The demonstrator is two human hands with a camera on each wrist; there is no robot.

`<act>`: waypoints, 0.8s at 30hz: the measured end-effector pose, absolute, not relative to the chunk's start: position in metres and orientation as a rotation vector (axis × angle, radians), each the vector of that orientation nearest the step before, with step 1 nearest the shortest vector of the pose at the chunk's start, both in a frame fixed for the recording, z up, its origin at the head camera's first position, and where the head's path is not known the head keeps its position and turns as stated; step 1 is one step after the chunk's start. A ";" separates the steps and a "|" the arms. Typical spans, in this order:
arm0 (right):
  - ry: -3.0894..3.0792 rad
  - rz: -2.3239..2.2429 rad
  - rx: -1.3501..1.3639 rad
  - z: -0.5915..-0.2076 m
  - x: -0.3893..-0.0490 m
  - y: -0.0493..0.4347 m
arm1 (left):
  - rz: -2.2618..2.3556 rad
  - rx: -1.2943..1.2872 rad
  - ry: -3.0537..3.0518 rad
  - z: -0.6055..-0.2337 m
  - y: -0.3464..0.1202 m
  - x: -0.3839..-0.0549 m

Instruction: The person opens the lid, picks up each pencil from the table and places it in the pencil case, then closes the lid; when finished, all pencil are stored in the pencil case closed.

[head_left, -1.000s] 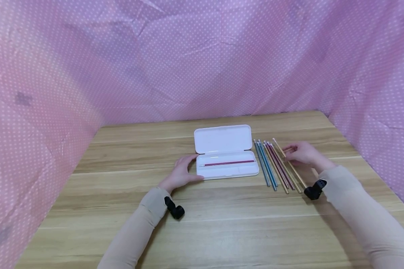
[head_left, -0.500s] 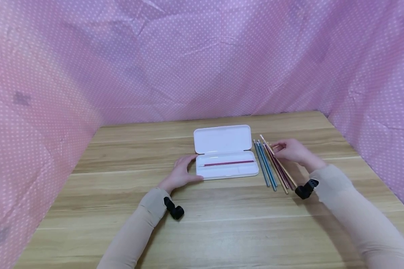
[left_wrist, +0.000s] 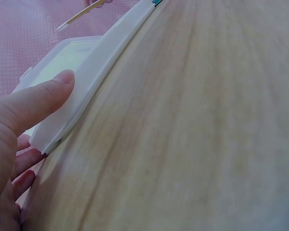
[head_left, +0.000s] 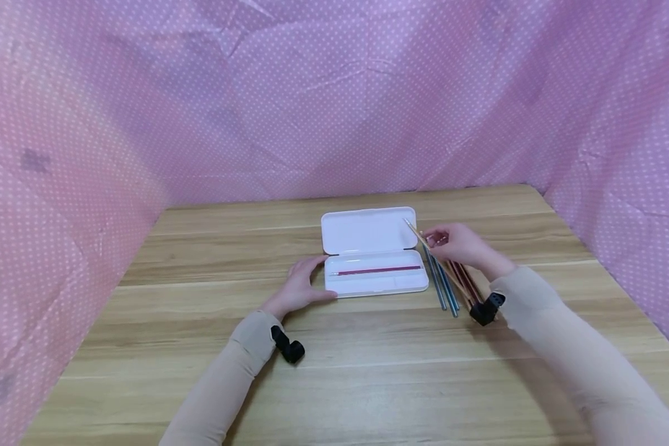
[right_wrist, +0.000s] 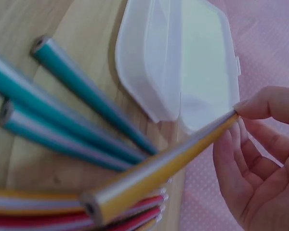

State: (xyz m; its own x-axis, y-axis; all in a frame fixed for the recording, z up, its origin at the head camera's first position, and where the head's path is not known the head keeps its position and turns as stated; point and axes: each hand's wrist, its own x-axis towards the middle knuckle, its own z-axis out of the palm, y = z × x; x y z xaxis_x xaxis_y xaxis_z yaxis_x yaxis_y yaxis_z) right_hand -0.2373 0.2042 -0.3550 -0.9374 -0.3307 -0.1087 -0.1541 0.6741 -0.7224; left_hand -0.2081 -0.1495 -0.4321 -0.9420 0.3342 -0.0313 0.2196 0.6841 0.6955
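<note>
A white pencil case [head_left: 376, 286] lies on the table with its lid [head_left: 368, 232] tipped back. One dark red pencil [head_left: 376, 271] is inside it. My left hand [head_left: 298, 286] holds the case's left end, the thumb [left_wrist: 48, 98] on the front wall and the fingers round the end. Above the loose pencils, my right hand [head_left: 459, 246] pinches a yellow pencil [right_wrist: 159, 171] between thumb and fingers. Its white-tipped end points toward the lid. Several teal pencils [right_wrist: 82, 79] lie beside the case; red pencils [head_left: 469, 284] and other yellow ones lie partly hidden under the right hand.
The wooden table [head_left: 334, 384] carries all of this. Pink dotted cloth [head_left: 334, 105] hangs behind it and along both sides. A small black camera sits on each wrist, the left one [head_left: 290, 348] close to the table top.
My right hand has moved left with the yellow pencil, from the right side of the loose pencils to above the teal ones near the case. The left hand has stayed on the case.
</note>
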 end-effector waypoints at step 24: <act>2.718 -0.639 -1.243 -0.340 -0.257 0.105 | 1.123 0.463 2.747 -0.429 -0.147 -0.206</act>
State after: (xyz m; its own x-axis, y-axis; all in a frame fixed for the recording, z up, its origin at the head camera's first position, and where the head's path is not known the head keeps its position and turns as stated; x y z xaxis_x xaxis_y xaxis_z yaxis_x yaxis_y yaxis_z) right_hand -0.2567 0.1052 -0.3396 -0.6662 -0.7399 0.0935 -0.7040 0.5827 -0.4060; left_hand -0.2060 -0.1474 -0.4293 -0.9431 0.3324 -0.0113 0.2293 0.6746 0.7017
